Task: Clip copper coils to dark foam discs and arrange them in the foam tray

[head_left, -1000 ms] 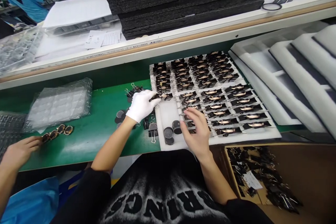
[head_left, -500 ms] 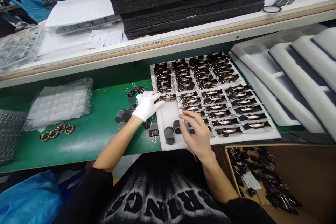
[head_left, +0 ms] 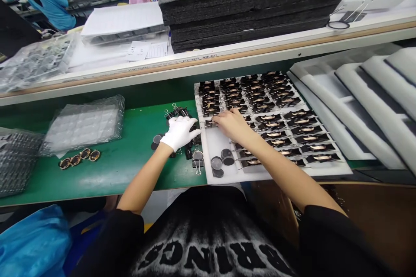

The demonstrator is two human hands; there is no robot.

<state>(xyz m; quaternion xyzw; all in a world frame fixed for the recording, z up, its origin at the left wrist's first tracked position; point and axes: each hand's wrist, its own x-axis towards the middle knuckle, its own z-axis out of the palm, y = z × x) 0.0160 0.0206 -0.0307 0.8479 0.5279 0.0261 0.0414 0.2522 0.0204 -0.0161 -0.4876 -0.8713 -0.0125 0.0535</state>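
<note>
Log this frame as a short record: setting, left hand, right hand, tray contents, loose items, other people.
setting: green workbench below a white shelf rail
left hand: left hand in a white glove, resting on a pile of binder clips at the tray's left edge
right hand: right hand bare, fingers on a clipped part in the white foam tray
tray contents: rows of clipped parts
loose items: dark round discs on the tray; amber rings on the bench
other people: a person in blue, far left
</note>
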